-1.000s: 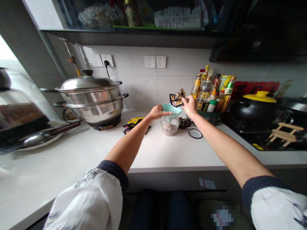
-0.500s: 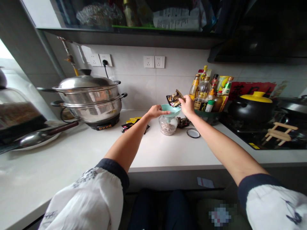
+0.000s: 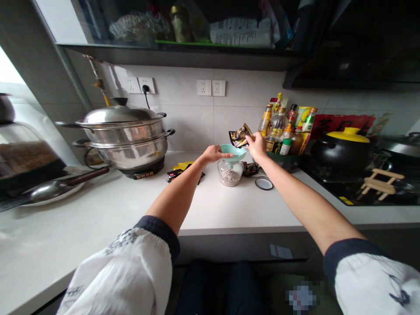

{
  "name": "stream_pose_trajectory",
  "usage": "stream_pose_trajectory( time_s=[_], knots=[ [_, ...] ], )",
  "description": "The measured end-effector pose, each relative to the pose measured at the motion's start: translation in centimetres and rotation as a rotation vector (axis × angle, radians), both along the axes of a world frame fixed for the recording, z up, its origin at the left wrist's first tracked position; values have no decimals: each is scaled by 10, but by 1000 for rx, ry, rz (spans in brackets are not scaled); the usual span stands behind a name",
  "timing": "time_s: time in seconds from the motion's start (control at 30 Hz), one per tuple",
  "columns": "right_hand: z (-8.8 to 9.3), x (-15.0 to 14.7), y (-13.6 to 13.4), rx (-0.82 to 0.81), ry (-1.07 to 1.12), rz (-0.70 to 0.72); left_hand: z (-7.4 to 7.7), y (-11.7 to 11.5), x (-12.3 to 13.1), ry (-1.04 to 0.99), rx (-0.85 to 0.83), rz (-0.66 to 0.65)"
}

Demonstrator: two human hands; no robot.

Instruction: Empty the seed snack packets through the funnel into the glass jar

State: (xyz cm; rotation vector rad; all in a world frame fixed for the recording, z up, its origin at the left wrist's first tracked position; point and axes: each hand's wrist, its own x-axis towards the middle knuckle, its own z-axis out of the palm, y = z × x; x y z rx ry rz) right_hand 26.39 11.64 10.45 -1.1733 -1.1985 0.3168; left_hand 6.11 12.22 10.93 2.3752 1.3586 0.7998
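Observation:
A mint-green funnel [image 3: 234, 152] sits in the mouth of a clear glass jar [image 3: 230, 173], which holds pale, speckled granular stuff. My left hand [image 3: 214, 153] grips the funnel's rim from the left, thumb laid across it. Over the funnel's right side, my right hand [image 3: 257, 145] pinches a black-and-gold packet [image 3: 241, 135], tilted and crumpled. Left of the jar lie several black and yellow packets [image 3: 182, 169]. Behind it on the right are dark crumpled packets [image 3: 251, 168], partly hidden. A round lid [image 3: 264, 183] with a dark rim rests near my right forearm.
A steel steamer pot [image 3: 126, 135] stands on an electric base at left, beside a ladle [image 3: 52, 189] on a plate. At right are a basin of sauce bottles [image 3: 282, 131], a black pot with yellow lid [image 3: 343, 146] and a small wooden stool-shaped stand [image 3: 382, 183]. Cabinets hang above.
The packet in my right hand has tipped slightly and dropped a little toward the funnel. My left hand stays on the funnel. The camera view has shifted slightly.

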Motion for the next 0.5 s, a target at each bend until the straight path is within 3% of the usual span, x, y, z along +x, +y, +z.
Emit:
stream_pose_trajectory(
  time_s=[0.5],
  knots=[
    [-5,-4,-4,20,-6,7,-1,3,1,0,3,-7]
  ],
)
